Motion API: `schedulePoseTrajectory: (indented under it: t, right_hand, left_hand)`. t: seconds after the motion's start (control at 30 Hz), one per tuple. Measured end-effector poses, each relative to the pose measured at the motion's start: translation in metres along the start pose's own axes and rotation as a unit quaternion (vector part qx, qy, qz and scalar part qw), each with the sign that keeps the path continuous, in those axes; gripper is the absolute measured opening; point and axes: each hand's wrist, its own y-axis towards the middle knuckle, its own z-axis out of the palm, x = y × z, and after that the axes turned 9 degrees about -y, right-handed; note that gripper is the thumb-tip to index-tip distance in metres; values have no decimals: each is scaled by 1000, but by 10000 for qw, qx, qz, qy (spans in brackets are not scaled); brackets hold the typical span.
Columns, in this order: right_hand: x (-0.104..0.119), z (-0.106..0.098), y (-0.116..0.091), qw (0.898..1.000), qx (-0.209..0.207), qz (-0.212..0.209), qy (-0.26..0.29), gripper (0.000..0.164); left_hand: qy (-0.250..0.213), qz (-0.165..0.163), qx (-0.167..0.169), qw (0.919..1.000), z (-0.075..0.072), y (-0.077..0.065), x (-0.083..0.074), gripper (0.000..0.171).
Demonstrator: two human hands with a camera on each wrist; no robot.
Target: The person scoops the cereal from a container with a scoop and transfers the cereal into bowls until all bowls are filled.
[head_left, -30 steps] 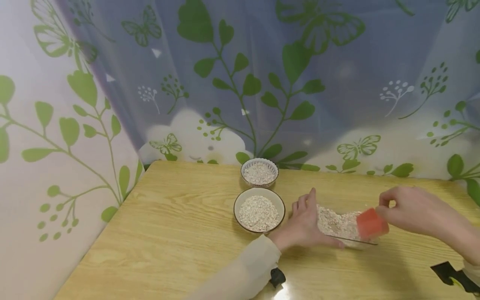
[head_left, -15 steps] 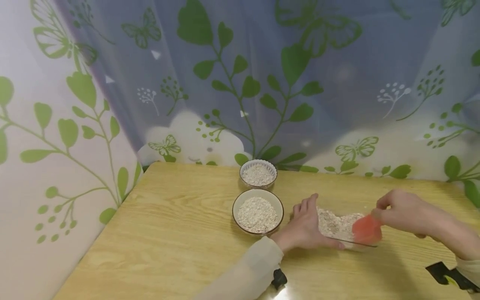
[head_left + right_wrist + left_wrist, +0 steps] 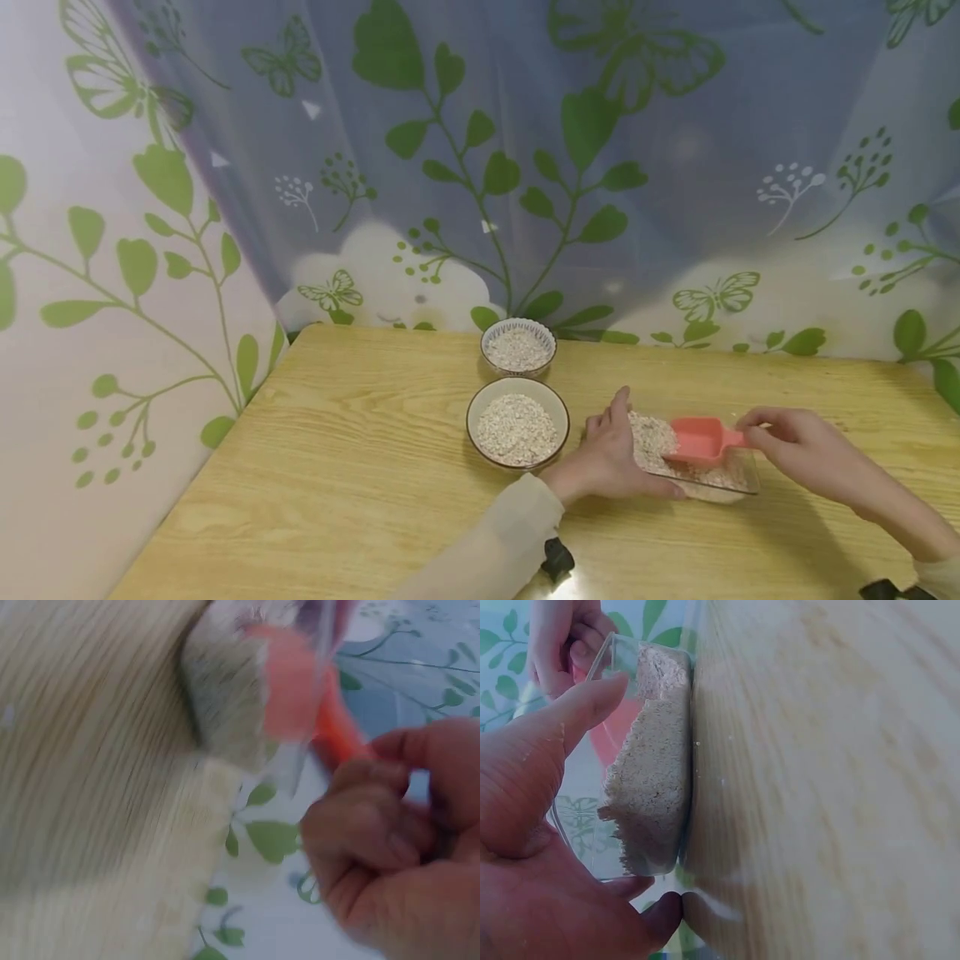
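My left hand [image 3: 611, 458] grips the left end of a clear rectangular container [image 3: 753, 482], its thumb along the near side and its fingers round the far side. Flaky oats [image 3: 656, 765] fill the container unevenly, heaped toward the left-hand end. My right hand [image 3: 798, 450] pinches the handle of a red scoop [image 3: 697, 442] between thumb and fingers. The scoop's head lies inside the container, its front edge at the oats. Blur in the right wrist view softens the scoop [image 3: 292, 686] and the oats beside it.
Left of my left hand stands a cream bowl with a dark rim [image 3: 558, 404], holding oats. Behind it, a smaller patterned bowl [image 3: 552, 357] also holds flakes. Both stand on the wooden table [image 3: 360, 433], which meets a leaf-printed cloth [image 3: 525, 250] at the back.
The right hand has lowered the red scoop, turned it from tilted to nearly level, and moved it left into the oats. The left hand has stayed on the container.
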Motion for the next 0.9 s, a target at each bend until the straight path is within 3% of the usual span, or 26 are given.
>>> schedulePoseTrajectory:
  t: [0.13, 0.23, 0.43, 0.57, 0.7, 0.8, 0.9]
  right_hand:
    - [2, 8, 5, 9925, -515, -1056, -346, 26]
    - [1, 9, 9, 9851, -457, -1621, -340, 24]
    - [-2, 9, 13, 9807, 83, -1948, 120, 25]
    - [-1, 8, 11, 9821, 432, -1779, 439, 26]
    - [3, 7, 10, 9832, 1025, -1024, 1108, 31]
    - [6, 8, 10, 9761, 1333, -465, 1655, 36]
    - [3, 8, 10, 9663, 1509, -317, 2062, 39]
  left_hand:
    - [-106, -22, 18, 9999, -1, 0, 1, 135]
    - [-139, -38, 40, 9999, -1, 1, 2, 134]
    - [-73, 30, 21, 10000, -1, 1, 3, 135]
    - [-63, 108, -18, 9999, 0, 0, 3, 135]
    - [-94, 103, -9, 9999, -1, 0, 2, 135]
    - [-76, 93, -17, 9999, -1, 0, 2, 135]
    - [-115, 77, -18, 9999, 0, 0, 2, 134]
